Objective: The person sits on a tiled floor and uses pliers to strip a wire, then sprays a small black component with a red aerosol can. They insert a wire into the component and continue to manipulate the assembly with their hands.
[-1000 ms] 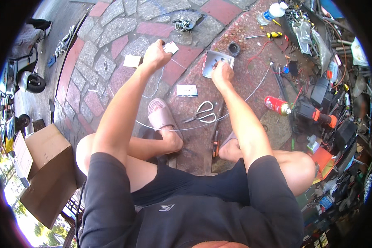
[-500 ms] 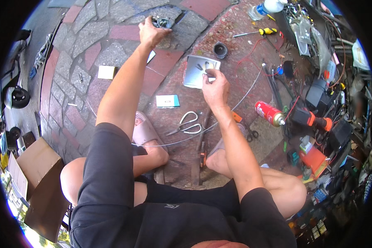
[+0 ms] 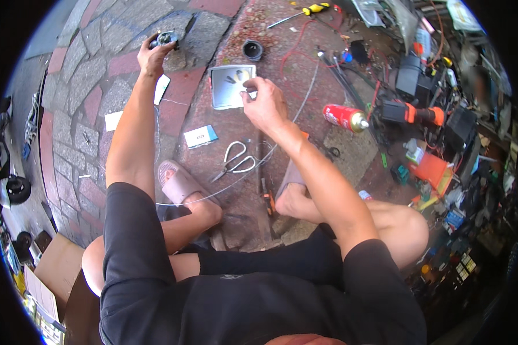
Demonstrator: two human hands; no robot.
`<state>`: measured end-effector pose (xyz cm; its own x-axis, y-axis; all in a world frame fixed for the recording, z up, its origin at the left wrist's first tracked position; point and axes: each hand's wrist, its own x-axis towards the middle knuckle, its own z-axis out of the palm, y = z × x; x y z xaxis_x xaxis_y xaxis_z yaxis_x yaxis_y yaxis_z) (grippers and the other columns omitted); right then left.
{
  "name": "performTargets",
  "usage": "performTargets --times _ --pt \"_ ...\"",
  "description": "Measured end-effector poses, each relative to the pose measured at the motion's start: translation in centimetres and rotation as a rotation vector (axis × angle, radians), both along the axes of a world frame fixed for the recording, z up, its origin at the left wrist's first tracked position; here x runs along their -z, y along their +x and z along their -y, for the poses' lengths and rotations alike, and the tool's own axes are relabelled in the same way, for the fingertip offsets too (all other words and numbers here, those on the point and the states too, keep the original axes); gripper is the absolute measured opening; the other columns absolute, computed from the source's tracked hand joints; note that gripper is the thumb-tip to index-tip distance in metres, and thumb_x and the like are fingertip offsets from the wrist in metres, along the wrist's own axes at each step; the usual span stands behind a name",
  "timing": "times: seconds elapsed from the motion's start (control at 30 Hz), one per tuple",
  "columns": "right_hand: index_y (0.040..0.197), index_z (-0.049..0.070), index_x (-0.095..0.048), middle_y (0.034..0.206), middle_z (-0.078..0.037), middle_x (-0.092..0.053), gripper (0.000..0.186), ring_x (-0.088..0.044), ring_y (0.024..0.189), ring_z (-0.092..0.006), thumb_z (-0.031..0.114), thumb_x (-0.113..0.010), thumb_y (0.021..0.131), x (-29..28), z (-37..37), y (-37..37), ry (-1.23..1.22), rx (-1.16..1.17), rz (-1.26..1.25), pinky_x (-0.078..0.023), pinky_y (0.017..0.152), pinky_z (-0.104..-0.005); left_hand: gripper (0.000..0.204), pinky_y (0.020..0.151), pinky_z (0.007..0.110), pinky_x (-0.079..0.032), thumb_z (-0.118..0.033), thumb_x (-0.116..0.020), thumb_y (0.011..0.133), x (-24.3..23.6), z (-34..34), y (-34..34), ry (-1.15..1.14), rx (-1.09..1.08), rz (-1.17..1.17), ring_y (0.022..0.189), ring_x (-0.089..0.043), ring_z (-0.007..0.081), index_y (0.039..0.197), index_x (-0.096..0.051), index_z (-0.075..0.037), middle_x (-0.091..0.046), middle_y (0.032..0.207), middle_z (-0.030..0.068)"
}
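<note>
Metal mechanism (image 3: 167,38) was at the far stone paving (image 3: 120,39), left hand (image 3: 152,59) curled round it. Right hand (image 3: 266,106) half-closed at white tray (image 3: 225,98) edge; couldn't tell if it held anything. Judged a grasping step; carrying would've needed a steady grip.

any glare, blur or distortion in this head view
Head view: fisheye bends edges near a black rim; head view: daylight washes out lower left, beside the cardboard box; head view: clutter at far right partly smeared, scissors fairly sharp.
</note>
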<state>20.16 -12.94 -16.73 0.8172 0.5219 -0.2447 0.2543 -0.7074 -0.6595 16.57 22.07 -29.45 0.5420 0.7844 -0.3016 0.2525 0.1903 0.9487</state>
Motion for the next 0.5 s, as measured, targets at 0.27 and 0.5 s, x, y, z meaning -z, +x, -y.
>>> performTargets --times 0.27,0.5 --pt "0.084 0.001 -0.077 0.082 -0.024 -0.075 0.025 -0.075 0.084 -0.0384 0.025 -0.083 0.081 -2.6 10.5 2.4 -0.305 0.294 -0.164 -0.059 0.078 -0.0459 0.074 0.089 0.032 -0.062 0.007 -0.088 0.074 -8.9 2.4 -3.3 -0.092 -0.021 0.122 0.103 -0.073 0.0234 0.141 -0.060 0.000 -0.067 0.124 0.0164" --pt "0.132 -0.008 -0.060 0.122 -0.019 -0.070 0.079 -0.070 0.107 -0.0303 0.028 -0.097 0.072 6.9 25.5 2.5 0.076 0.941 0.025 -0.056 0.094 -0.0424 0.078 0.102 0.033 -0.057 0.008 -0.088 0.073 -20.2 3.5 -4.9 0.005 0.219 0.288 0.116 -0.068 0.0234 0.144 -0.059 -0.003 -0.067 0.128 0.0136"
